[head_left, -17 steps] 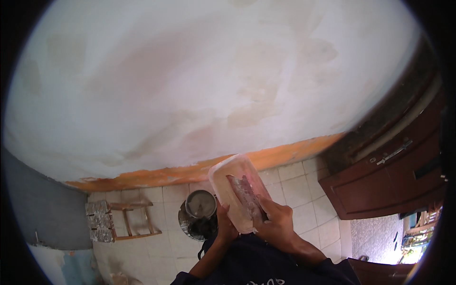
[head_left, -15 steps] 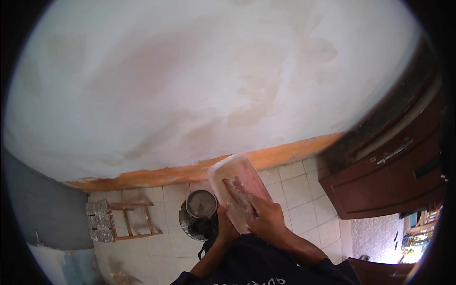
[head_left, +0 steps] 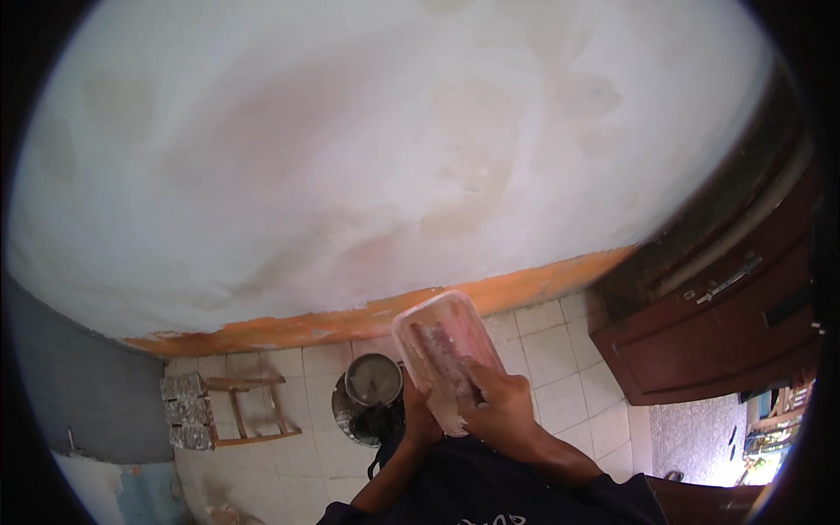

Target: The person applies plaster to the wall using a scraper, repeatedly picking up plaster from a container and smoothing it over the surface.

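Note:
My left hand (head_left: 422, 418) grips the near left edge of a shallow, rectangular pinkish tray (head_left: 404, 325), its thumb over the rim. Pasty, greyish-pink filler (head_left: 451, 341) is smeared in streaks along the tray's inside. Over the tray's near right part, my right hand (head_left: 500, 402) is closed, fingers bent down toward the filler. It seems to hold a flat scraper, mostly hidden by the fingers and the paste. The tray is held in front of my body, tilted, its far end toward the wall.
A pale, patchy wall (head_left: 289, 157) with an orange lower band (head_left: 542, 280) rises ahead. On the tiled floor stand a grey-filled bucket (head_left: 374, 380) beside a dark round container (head_left: 350, 418), and a paint-splashed wooden stool (head_left: 241, 411). At right is a brown door (head_left: 700, 324), with a doorway below it.
The tray has shifted slightly right and nearer to me, with both hands on or over it. The streaks in the filler look different, and my right hand has moved a little.

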{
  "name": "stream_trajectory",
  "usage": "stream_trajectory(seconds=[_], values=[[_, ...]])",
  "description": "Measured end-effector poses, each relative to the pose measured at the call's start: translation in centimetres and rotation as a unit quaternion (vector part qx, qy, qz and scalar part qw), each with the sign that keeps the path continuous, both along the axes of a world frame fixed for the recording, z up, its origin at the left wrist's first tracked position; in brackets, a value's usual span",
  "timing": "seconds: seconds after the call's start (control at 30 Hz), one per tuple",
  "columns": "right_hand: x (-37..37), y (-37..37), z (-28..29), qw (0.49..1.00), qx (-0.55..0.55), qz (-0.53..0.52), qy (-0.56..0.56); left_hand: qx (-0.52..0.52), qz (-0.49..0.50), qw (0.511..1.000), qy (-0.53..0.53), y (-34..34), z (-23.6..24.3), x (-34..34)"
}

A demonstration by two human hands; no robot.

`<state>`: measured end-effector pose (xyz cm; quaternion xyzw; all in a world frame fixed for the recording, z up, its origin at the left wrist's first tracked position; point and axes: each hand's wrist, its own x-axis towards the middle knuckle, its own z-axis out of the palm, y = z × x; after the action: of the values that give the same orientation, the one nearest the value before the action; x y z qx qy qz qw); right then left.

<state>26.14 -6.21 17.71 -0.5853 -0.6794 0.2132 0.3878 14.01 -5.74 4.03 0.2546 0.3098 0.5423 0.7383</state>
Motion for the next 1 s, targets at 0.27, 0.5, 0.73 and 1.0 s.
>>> stream_trajectory(seconds=[0.27,0.5,0.73,1.0], values=[[-0.3,0.1,-1.6,0.999,0.01,-0.011,-0.03,-0.005,0.01,0.999,-0.045,0.2,-0.3,0.1],[-0.8,0.6,-2.3,0.999,0.026,0.01,-0.019,-0.041,0.009,0.993,-0.109,0.2,-0.5,0.0],[-0.6,0.6,-2.6,1.0,-0.006,0.016,-0.02,-0.028,0.0,0.997,-0.068,0.3,-0.3,0.1],[3.5,-0.2,-1.3,0.944,-0.158,-0.096,0.274,-0.096,0.03,0.991,-0.087,0.4,0.3,-0.4]])
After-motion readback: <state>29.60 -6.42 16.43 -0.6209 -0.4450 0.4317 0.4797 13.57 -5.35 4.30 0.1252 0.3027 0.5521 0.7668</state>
